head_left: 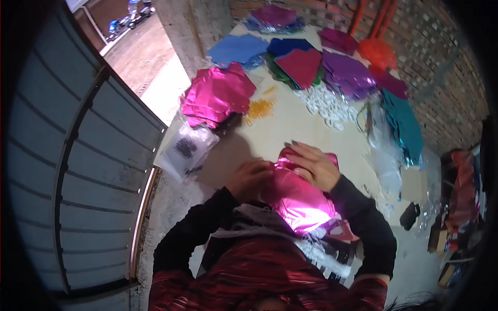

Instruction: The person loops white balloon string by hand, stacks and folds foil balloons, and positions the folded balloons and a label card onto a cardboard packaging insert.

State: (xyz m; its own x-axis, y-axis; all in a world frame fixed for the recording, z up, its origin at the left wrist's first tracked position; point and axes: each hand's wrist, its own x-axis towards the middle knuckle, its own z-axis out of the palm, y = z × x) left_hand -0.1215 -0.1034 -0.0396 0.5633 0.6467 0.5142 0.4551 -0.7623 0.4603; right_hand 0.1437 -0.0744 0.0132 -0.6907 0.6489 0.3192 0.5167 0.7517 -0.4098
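Pale table point(290, 127) bears a pink foil stack point(215, 97) at left, yellow bands point(260, 109) beside it, white rings point(328, 108) farther right, teal sheets point(403, 124) along the right.

A person's bare right hand point(317, 167) hid part of a shiny pink foil-like sheet point(298, 196), while small dark contents point(185, 147) blurred beyond identification inside a clear plastic bag point(173, 158) and the lower edge cropped a red-and-black patterned shirt point(254, 265).
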